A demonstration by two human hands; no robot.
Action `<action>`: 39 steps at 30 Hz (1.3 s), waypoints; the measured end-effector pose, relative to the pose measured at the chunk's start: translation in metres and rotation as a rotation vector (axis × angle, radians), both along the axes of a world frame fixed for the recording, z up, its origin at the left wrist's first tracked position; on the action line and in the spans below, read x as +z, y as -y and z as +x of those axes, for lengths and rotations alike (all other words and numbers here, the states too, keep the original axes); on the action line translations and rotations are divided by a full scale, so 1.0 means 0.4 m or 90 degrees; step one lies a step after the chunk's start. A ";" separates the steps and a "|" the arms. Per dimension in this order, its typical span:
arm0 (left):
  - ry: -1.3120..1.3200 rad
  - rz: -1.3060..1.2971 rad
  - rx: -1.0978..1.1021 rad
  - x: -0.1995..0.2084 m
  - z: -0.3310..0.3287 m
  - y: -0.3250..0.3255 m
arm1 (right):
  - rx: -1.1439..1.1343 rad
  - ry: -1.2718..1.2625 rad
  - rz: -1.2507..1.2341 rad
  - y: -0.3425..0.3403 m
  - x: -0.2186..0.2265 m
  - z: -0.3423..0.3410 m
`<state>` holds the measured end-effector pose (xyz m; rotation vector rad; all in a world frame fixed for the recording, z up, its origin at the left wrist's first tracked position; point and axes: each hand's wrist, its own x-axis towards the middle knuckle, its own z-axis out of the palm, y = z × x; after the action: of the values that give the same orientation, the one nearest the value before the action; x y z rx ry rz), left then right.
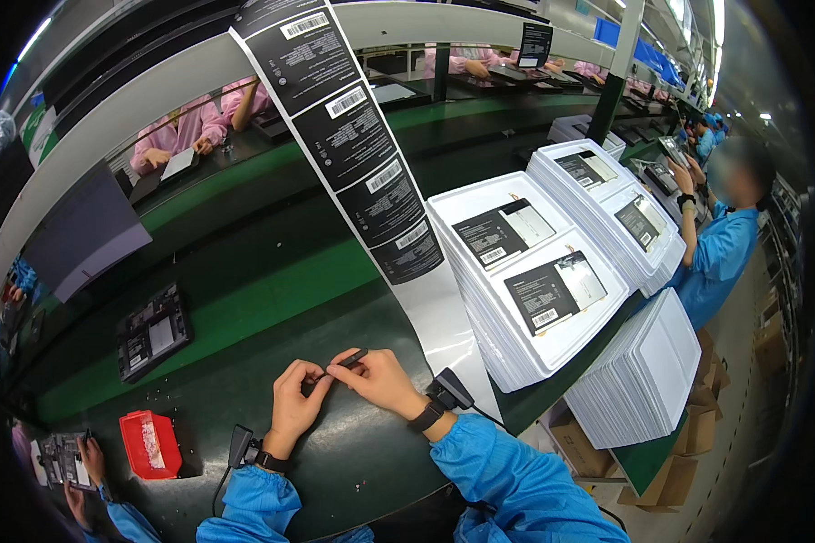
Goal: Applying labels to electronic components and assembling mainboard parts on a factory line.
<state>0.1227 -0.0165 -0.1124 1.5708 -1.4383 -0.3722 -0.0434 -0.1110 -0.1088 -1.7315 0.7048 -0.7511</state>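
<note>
"Over the dark green bench [335,462], what are the two hands busy with?"

"A dark slim piece [353,358], held up between them. The right hand [380,380] is clamped on it between thumb and fingers, with one end sticking out past the grip."

"And the left hand [294,407]?"

"Its thumb and forefinger are pinched together at the other end, just beside the right thumb. They seem closed on the piece too, though the fingers cover most of that end."

"So which step would you call this?"

"Fine fingertip handling, I'd judge, done clear of everything else. What the piece is, I can't tell; too little of it shows."

"What does the next move call for?"

"A steady right grip and small, matched movements of the left fingertips, I'd say. Something that slim could slip or turn."

"Anything close by?"

"A red bin [133,443] with small pale bits stands to the left, with an opened dark device [154,335] beyond it. On the right, a strip of black labels [371,181] hangs down beside stacked white trays [503,357] bearing flat battery-like packs [552,294]."
</note>
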 end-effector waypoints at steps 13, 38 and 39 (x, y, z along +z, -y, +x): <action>0.001 -0.005 0.006 0.004 0.001 -0.003 | -0.006 0.009 0.005 -0.005 -0.002 0.005; -0.385 -0.208 -0.878 0.457 -0.350 -0.120 | -0.113 0.164 0.126 0.007 -0.015 0.016; -0.389 -0.208 -0.880 0.450 -0.349 -0.125 | -0.115 0.166 0.129 0.007 -0.017 0.015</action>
<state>-0.0168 0.0334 0.0677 -0.0456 -1.7253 -1.1922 -0.0374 -0.1136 -0.1155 -1.3691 0.7358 -0.9748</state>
